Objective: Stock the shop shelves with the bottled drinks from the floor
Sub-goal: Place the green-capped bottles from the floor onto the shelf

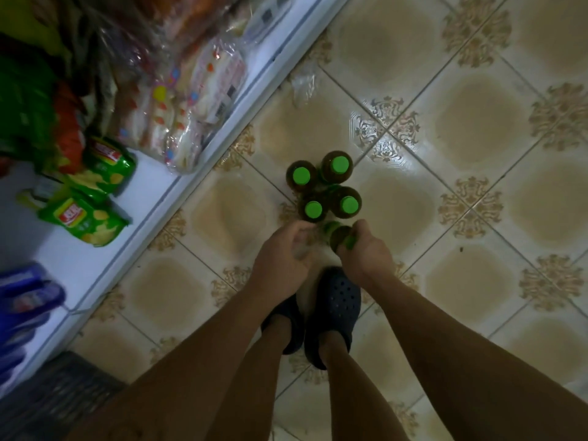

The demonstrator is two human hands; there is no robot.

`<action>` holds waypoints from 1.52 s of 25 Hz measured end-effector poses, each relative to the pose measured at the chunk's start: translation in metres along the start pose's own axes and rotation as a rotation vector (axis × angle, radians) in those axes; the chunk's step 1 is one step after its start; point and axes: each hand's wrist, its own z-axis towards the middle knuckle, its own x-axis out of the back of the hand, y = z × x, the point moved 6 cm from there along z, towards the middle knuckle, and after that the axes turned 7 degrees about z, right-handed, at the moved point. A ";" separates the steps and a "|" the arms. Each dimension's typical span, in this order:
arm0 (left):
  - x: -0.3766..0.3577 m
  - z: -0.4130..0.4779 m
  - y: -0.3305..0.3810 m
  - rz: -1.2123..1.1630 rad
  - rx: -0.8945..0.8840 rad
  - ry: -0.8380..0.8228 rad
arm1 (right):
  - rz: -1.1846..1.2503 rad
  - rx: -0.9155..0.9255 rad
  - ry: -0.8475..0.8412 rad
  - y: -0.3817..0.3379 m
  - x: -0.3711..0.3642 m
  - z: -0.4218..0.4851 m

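Tilted bottle, low over the tiled floor: clamped at its cap end in the right hand. Best lifted straight up, clear of the four upright bottles clustered just beyond. All green-capped, filled with amber drink. Left hand curled alongside; cannot tell whether holding anything. Snack bags on the white shelf, left.

- One head-worn wide-angle view, looking almost straight down onto the tiled floor
- The shelf edge crosses diagonally at left, with the person's shoes close, low-centre
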 end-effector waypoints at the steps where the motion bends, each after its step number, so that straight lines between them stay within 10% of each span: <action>1: 0.005 -0.012 0.007 0.015 0.006 -0.009 | 0.030 -0.002 -0.003 -0.001 0.008 -0.012; 11: 0.105 -0.146 0.127 0.126 -0.118 0.015 | 0.580 0.058 -0.015 -0.070 0.143 -0.212; 25: 0.316 -0.378 0.302 0.285 -0.408 0.490 | 0.695 0.698 -0.034 -0.231 0.362 -0.512; 38: 0.437 -0.553 0.359 0.159 -0.544 0.803 | 0.636 1.229 -0.137 -0.363 0.408 -0.702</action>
